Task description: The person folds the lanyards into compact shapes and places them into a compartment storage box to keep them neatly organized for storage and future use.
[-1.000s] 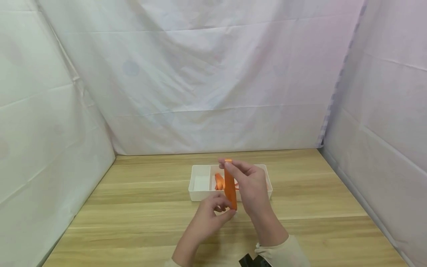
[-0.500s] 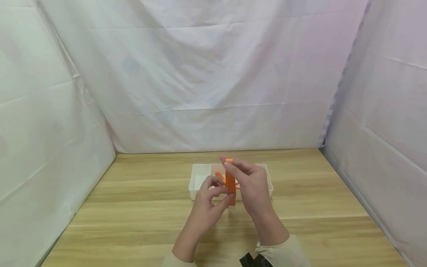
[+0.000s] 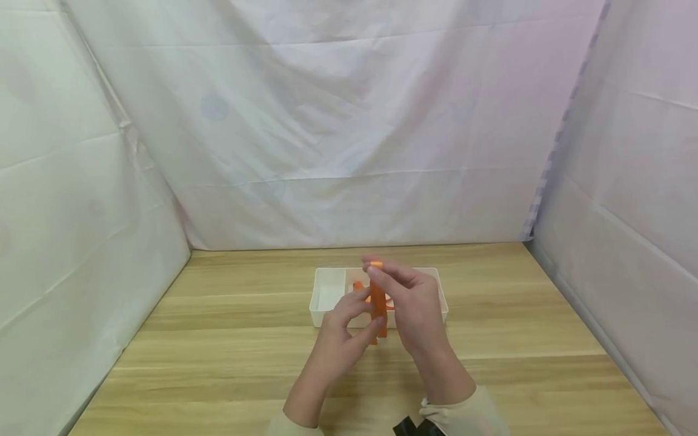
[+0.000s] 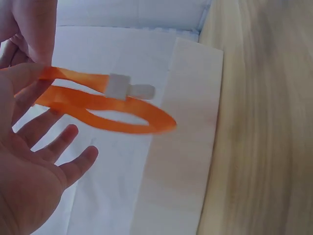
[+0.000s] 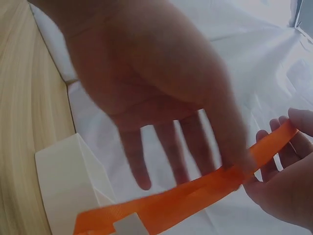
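In the head view, my right hand [image 3: 414,303] pinches the upper end of a folded orange lanyard [image 3: 377,303], flat ribbon held upright above a white box. My left hand [image 3: 340,339] pinches it partway down; its thumb and index meet the ribbon while the other fingers are spread in the right wrist view. Two ribbon ends hang below the left thumb. In the left wrist view the lanyard [image 4: 102,100] loops toward the table and carries a white plastic clip [image 4: 117,87]. Part of this clip [image 5: 131,225] shows in the right wrist view too.
The white box [image 3: 327,320] stands on the wooden table [image 3: 218,339] behind the hands, with a divider toward its left. More orange ribbon [image 3: 357,285] lies in its larger compartment, partly hidden by the hands. Pale cloth [image 3: 349,151] hangs at the back and both sides.
My left hand has slid up from the lanyard's bottom end to its middle, freeing the lower part, whose two ends now show apart. My right hand has stayed at the top.
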`<action>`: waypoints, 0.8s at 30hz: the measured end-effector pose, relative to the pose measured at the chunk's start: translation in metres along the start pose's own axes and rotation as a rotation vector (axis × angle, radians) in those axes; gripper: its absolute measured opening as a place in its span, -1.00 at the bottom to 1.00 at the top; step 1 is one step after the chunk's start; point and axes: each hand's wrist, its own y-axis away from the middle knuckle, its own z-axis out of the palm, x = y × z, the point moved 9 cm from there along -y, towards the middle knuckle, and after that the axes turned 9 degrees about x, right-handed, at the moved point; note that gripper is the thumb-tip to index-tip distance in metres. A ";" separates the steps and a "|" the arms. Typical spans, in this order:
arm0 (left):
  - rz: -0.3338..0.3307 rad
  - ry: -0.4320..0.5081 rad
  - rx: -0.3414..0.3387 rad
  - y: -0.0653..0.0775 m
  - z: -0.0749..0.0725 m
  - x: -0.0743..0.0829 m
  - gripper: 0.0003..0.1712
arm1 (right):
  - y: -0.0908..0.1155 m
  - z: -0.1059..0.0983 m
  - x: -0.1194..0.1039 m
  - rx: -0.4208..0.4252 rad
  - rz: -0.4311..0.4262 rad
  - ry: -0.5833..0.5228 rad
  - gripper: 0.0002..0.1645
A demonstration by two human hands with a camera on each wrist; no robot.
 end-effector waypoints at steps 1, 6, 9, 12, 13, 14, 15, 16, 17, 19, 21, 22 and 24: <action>0.021 0.012 0.001 -0.002 0.000 0.004 -0.89 | 0.000 0.000 0.000 -0.003 0.000 -0.004 -0.79; 0.116 0.028 0.069 -0.015 -0.006 0.023 -0.75 | 0.003 0.002 -0.001 -0.019 -0.012 -0.015 -0.76; 0.148 0.016 0.126 -0.021 -0.012 0.031 -0.76 | 0.003 0.002 -0.002 -0.029 -0.027 0.004 -0.75; 0.150 0.037 0.140 -0.025 -0.014 0.037 -0.77 | 0.004 0.001 -0.001 -0.036 -0.025 0.031 -0.74; 0.152 0.045 0.139 -0.026 -0.014 0.039 -0.77 | 0.004 0.000 -0.001 -0.036 -0.022 0.041 -0.73; 0.151 0.055 0.137 -0.027 -0.014 0.041 -0.77 | 0.004 -0.001 0.000 -0.035 -0.020 0.053 -0.72; 0.144 0.070 0.132 -0.028 -0.014 0.042 -0.78 | 0.004 -0.001 0.000 -0.034 -0.017 0.061 -0.70; 0.123 0.087 0.127 -0.029 -0.013 0.041 -0.78 | 0.004 -0.002 0.001 -0.031 -0.014 0.068 -0.70; 0.104 0.103 0.122 -0.029 -0.012 0.041 -0.78 | 0.004 -0.003 0.001 -0.031 -0.014 0.072 -0.70; 0.078 0.120 0.113 -0.030 -0.011 0.039 -0.79 | 0.003 -0.003 0.001 -0.033 -0.016 0.075 -0.70; 0.051 0.124 0.103 -0.030 -0.010 0.036 -0.79 | 0.003 -0.002 0.002 -0.038 -0.015 0.065 -0.72; 0.042 0.126 0.100 -0.030 -0.009 0.035 -0.79 | 0.003 -0.002 0.002 -0.042 -0.014 0.061 -0.72; 0.046 0.118 0.099 -0.029 -0.009 0.034 -0.80 | 0.003 -0.002 0.003 -0.049 -0.011 0.056 -0.72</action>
